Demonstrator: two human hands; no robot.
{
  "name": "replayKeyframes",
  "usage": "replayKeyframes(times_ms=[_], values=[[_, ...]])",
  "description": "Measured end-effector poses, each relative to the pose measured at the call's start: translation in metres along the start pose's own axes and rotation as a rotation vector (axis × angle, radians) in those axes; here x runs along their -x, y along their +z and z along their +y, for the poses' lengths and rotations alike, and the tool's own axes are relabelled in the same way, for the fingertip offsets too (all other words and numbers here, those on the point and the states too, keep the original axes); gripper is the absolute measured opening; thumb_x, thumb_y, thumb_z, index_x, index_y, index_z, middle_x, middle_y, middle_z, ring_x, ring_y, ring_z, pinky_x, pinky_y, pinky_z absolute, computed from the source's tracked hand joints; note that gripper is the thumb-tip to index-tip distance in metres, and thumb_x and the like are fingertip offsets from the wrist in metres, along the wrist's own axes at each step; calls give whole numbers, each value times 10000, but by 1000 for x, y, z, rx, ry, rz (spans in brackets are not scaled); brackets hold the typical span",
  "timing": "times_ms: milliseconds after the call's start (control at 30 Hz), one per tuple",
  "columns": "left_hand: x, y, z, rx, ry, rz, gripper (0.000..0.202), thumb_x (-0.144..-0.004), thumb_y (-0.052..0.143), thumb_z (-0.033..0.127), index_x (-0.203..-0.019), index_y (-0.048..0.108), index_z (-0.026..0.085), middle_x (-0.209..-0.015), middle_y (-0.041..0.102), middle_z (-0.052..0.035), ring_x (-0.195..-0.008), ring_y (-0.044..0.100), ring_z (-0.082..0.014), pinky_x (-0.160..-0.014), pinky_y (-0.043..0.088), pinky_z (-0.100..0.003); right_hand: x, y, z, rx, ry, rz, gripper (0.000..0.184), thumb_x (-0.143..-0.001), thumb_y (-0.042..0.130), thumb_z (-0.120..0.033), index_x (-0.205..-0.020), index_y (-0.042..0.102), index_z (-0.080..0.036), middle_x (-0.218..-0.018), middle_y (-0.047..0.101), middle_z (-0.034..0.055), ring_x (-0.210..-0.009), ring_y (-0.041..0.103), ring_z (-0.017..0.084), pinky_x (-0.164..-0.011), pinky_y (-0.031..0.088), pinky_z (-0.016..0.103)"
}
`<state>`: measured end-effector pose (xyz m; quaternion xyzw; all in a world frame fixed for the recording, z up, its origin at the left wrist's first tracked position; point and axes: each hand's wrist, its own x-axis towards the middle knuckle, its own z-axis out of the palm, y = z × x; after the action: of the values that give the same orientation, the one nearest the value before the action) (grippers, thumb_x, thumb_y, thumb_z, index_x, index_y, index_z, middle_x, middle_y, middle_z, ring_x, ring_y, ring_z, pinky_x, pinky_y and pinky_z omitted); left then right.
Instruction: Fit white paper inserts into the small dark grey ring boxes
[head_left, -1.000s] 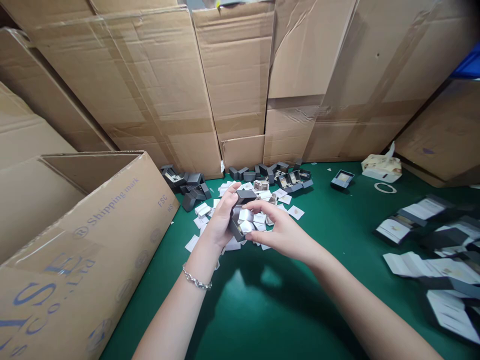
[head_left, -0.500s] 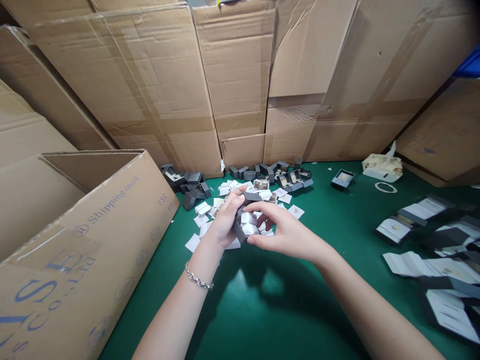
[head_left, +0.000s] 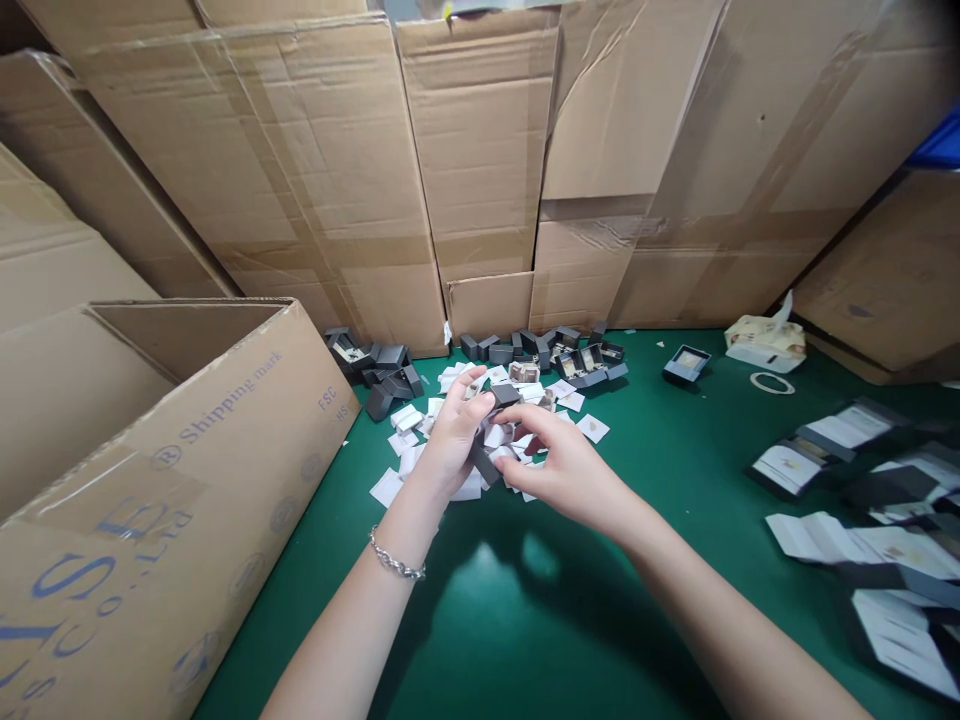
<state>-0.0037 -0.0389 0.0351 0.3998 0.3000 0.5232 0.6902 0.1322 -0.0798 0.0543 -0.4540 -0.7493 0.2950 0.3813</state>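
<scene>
Here, the box [head_left: 484, 464] sits clasped in my left hand [head_left: 454, 440], against my right hand [head_left: 559, 460], whose grip I can't tell; table [head_left: 495, 640] spreads between my forearms, carton [head_left: 247, 480] to the left.

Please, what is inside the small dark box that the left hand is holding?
A white piece shows in the open dark box; the right hand covers part of the opening, so anything deeper cannot be seen.

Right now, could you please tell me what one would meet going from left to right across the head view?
Printed carton → bracelet → left hand → right hand → lone dark box → tissue pack.
</scene>
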Motion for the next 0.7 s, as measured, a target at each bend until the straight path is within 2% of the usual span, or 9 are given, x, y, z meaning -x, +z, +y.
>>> replayKeyframes(times_ms=[133, 367, 533, 700], values=[[-1, -1, 0, -9, 27, -4, 627, -684, 693, 351, -1219, 384, 242, -831, 626, 8, -647, 590, -127, -624, 476, -270, -1, 2, 0, 17, -9, 12, 257, -718, 548, -158, -966, 575, -218, -933, 617, 29, -805, 549, 159, -642, 450, 272], [-1, -1, 3, -15, 47, 24, 567, -682, 692, 341, -1165, 422, 218, -784, 630, 14, -633, 583, -115, -595, 451, -234, 1, 4, -2, 35, -134, 4, 242, -756, 537, -140, -981, 571, -223, -954, 619, 25, -837, 553, 160, -727, 451, 285], [1, 0, 1, -5, 80, -3, 568, -686, 692, 351, -1173, 422, 239, -855, 643, 2, -703, 603, -125, -672, 464, -252, 2, 14, -2, 25, -86, 122, 86, -811, 543, -221, -883, 590, -222, -900, 624, 29, -828, 558, 170, -734, 445, 290], [2, 1, 0, 22, 90, -11, 605, -678, 712, 330, -1195, 404, 262, -1002, 629, -30, -776, 618, -131, -727, 470, -259, 3, 23, -3, 19, -50, 223, 77, -792, 529, -178, -819, 591, -215, -865, 621, 32, -806, 571, 170, -714, 450, 280]])
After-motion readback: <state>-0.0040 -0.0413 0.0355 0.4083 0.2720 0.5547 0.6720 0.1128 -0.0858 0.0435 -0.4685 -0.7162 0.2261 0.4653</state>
